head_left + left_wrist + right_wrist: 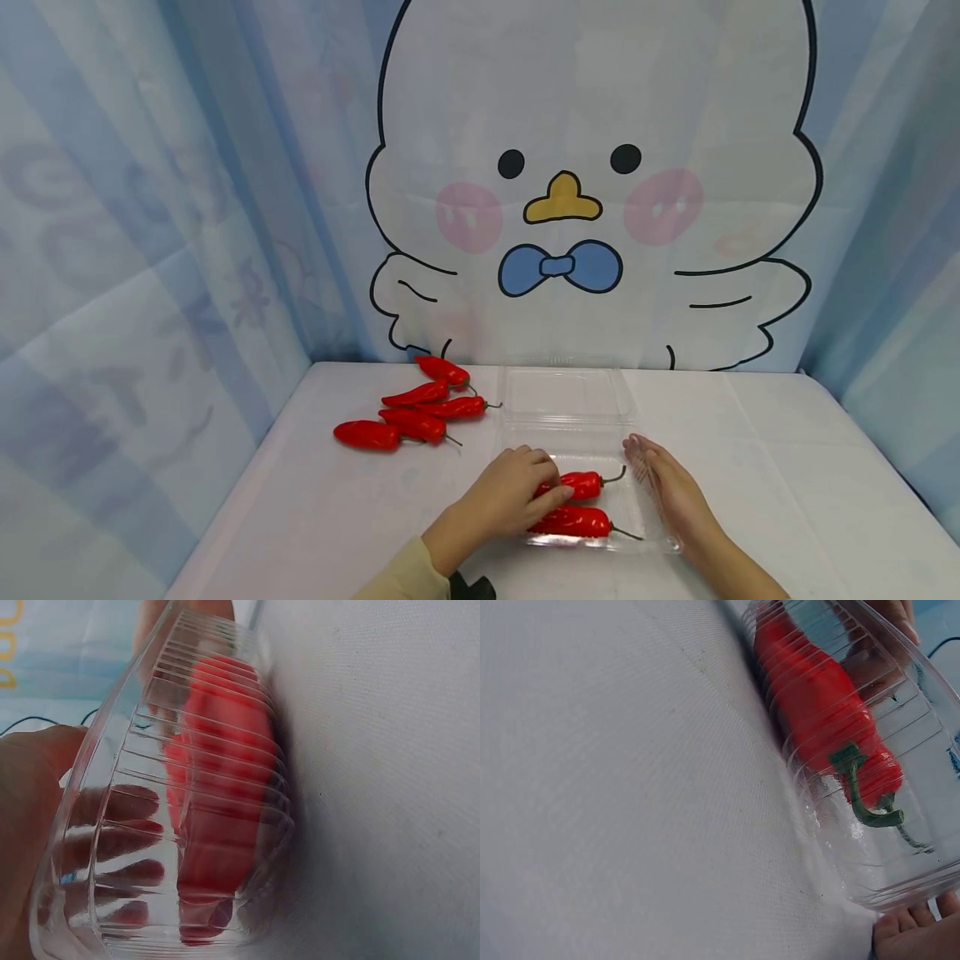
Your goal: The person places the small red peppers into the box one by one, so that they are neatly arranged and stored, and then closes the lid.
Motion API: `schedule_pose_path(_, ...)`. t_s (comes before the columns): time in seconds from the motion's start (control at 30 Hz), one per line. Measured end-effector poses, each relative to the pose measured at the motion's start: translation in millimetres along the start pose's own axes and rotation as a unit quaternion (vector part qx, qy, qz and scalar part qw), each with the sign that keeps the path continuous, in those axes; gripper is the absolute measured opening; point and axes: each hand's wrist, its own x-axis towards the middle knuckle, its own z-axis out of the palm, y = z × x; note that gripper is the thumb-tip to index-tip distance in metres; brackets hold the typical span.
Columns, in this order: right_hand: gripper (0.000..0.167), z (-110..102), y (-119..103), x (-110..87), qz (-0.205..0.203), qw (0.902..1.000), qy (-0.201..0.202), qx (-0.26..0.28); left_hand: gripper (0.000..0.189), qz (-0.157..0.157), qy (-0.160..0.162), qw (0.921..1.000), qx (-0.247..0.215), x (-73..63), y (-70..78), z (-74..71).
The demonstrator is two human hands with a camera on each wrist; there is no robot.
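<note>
A clear plastic clamshell box (pixel 622 533) lies with its lid folded back on the white table. Inside, a near red chili pepper (pixel 577 522) and a far one (pixel 583 484) lie side by side, green stems to the right. My left hand (pixel 510 492) reaches over the box's left side and holds the far pepper's left end between thumb and fingers. Through the ribbed wall, the left wrist view shows blurred red peppers (pixel 229 765). My right hand (pixel 675 496) rests along the box's right side, fingers extended; its fingertips (pixel 907 922) show by the rim in the right wrist view.
Several more red chili peppers (pixel 412 423) lie at the table's back left. The open lid (pixel 566 396) extends toward the back edge. A curtain with a cartoon bird (pixel 562 325) hangs behind the table. A dark object (pixel 472 587) shows at the front edge, below my left wrist.
</note>
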Motion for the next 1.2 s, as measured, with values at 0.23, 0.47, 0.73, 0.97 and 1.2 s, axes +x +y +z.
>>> schedule_pose_path(0.23,0.058,-0.2,-0.3,1.9,0.004,1.0,0.0,0.0,0.026,0.005,0.027,0.9996,-0.004,-5.3,-6.0,-2.7)
schedule_pose_path(0.47,0.058,-0.6,-0.9,2.8,0.003,1.0,-0.001,-0.001,0.019,0.004,0.059,0.9982,-0.007,-11.6,-13.4,-7.8)
schedule_pose_path(0.73,0.058,-0.9,-2.1,1.5,-0.003,1.0,0.001,-0.003,0.016,0.006,0.096,0.9952,-0.017,-19.9,-23.3,-15.6)
schedule_pose_path(0.97,0.059,0.8,-0.9,2.8,0.004,1.0,-0.003,0.007,0.011,-0.01,0.119,0.9925,-0.026,-31.4,-35.4,-20.8)
schedule_pose_path(1.2,0.058,1.2,0.3,1.8,0.007,0.9999,0.001,0.009,0.008,-0.028,0.136,0.9901,-0.017,-43.7,-47.8,-24.9)
